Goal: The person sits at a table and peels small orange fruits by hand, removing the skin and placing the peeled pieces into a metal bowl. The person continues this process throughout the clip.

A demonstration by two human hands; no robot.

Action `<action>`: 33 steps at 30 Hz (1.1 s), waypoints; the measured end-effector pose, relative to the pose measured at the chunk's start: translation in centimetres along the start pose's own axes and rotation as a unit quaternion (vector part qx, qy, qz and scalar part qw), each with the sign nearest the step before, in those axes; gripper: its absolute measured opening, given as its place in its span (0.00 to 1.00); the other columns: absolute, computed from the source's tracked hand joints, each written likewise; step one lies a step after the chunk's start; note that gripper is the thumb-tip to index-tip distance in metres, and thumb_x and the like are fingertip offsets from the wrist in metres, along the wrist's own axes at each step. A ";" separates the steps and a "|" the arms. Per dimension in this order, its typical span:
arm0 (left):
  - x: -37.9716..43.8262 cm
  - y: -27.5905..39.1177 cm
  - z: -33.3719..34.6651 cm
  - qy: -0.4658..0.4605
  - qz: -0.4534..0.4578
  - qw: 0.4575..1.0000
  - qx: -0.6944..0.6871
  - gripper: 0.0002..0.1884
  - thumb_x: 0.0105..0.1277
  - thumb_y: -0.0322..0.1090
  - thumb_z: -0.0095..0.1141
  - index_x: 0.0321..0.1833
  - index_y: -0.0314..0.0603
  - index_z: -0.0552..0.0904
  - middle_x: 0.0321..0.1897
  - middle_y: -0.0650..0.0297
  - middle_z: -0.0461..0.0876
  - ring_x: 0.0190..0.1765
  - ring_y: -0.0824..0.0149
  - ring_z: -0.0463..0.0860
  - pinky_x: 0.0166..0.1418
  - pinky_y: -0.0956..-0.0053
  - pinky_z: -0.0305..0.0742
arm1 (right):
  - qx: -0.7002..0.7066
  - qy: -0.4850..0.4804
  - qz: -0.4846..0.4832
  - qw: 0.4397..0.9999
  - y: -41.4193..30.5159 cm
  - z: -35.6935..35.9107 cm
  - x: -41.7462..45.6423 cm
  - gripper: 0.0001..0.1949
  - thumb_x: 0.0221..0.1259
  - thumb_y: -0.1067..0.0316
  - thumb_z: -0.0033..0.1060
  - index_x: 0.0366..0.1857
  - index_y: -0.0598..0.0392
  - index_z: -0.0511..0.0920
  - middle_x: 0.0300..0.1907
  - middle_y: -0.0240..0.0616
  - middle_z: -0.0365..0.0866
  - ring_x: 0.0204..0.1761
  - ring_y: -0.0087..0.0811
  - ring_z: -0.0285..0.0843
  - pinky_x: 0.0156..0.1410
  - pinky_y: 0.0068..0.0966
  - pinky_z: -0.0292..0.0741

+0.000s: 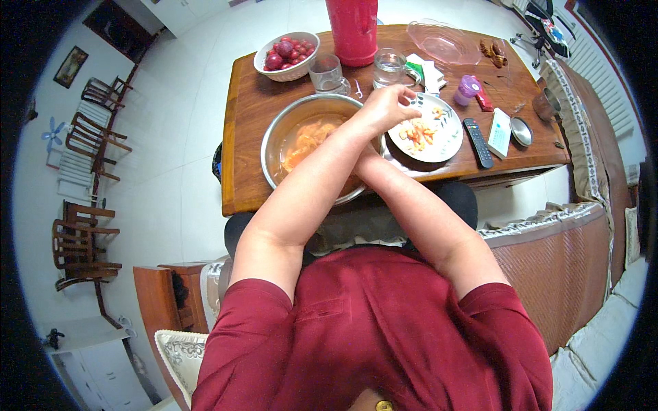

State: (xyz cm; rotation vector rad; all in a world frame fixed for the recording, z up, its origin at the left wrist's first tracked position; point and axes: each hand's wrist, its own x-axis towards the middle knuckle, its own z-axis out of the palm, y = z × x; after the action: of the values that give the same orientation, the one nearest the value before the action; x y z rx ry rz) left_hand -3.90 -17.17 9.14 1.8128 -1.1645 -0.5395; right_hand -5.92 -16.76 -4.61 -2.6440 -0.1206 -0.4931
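My forearms cross over a steel basin (272, 115) that holds orange shrimp-like food (308, 141) in liquid. My left hand (388, 107) reaches across to the left rim of a white leaf-patterned plate (446, 149). Its thumb and fingers are apart, and nothing shows between them. Orange-and-white pieces that look like peeled shrimp (420, 134) lie on that plate. Under the left forearm, my right hand (366, 156) is at the basin's right side. Its fingers are mostly hidden, so what it holds cannot be seen.
Behind the basin are a basket of red fruit (275, 74), a glass mug (325, 72), a water glass (389, 67) and a red pitcher (353, 31). Rightward lie a remote control (478, 144), a white box (499, 133), a purple-lidded jar (467, 91) and a metal cup (546, 105).
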 end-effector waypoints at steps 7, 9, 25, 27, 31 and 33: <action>-3.1 -4.0 -12.0 0.165 -0.023 0.981 0.102 0.15 0.62 0.33 0.56 0.50 0.33 0.79 0.41 0.57 0.83 0.43 0.69 0.81 0.50 0.75 0.74 | 0.022 -0.146 0.185 0.972 -3.9 -4.6 0.7 0.14 0.55 0.71 0.46 0.43 0.55 0.80 0.46 0.52 0.79 0.50 0.48 0.77 0.55 0.40 0.73; -5.5 -6.9 -14.9 0.138 -0.057 0.959 0.240 0.13 0.60 0.33 0.57 0.46 0.35 0.81 0.40 0.54 0.84 0.45 0.65 0.82 0.50 0.72 0.75 | -0.021 -0.250 0.174 0.952 -5.2 -5.5 0.9 0.14 0.55 0.70 0.47 0.44 0.54 0.80 0.47 0.51 0.79 0.51 0.46 0.77 0.55 0.40 0.73; -5.2 -11.3 -8.2 -0.092 -0.224 0.842 0.483 0.12 0.58 0.31 0.52 0.42 0.41 0.84 0.45 0.51 0.82 0.50 0.56 0.82 0.52 0.64 0.77 | -0.013 0.021 0.113 0.993 -4.9 -5.8 0.7 0.09 0.53 0.64 0.56 0.35 0.55 0.81 0.38 0.44 0.79 0.46 0.44 0.75 0.53 0.38 0.72; -5.5 -11.1 -8.7 -0.105 -0.220 0.840 0.484 0.12 0.58 0.30 0.53 0.43 0.39 0.84 0.45 0.51 0.82 0.50 0.57 0.82 0.51 0.65 0.78 | 0.003 0.017 0.117 0.993 -5.2 -6.2 0.7 0.10 0.53 0.66 0.54 0.37 0.55 0.80 0.40 0.44 0.79 0.48 0.44 0.74 0.55 0.38 0.71; -8.7 -8.4 -10.2 0.074 -0.170 0.944 0.272 0.10 0.56 0.29 0.55 0.39 0.35 0.84 0.41 0.51 0.83 0.43 0.55 0.83 0.47 0.64 0.76 | 0.071 0.100 0.138 0.983 -4.2 -5.8 0.7 0.09 0.56 0.71 0.52 0.40 0.56 0.79 0.40 0.46 0.80 0.47 0.44 0.77 0.54 0.37 0.73; -10.3 -8.6 -10.7 0.089 -0.178 0.975 0.101 0.11 0.60 0.28 0.54 0.44 0.33 0.82 0.38 0.57 0.84 0.39 0.64 0.83 0.43 0.71 0.76 | 0.126 0.109 0.164 0.972 -3.7 -5.5 1.2 0.10 0.57 0.74 0.49 0.42 0.57 0.78 0.41 0.46 0.81 0.46 0.44 0.78 0.54 0.36 0.73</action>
State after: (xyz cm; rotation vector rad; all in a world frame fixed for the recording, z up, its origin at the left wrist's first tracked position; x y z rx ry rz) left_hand 3.47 -1.96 6.21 2.2159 -0.7991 -0.4591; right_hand -7.22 -15.82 1.91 -2.2834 0.2977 -0.6062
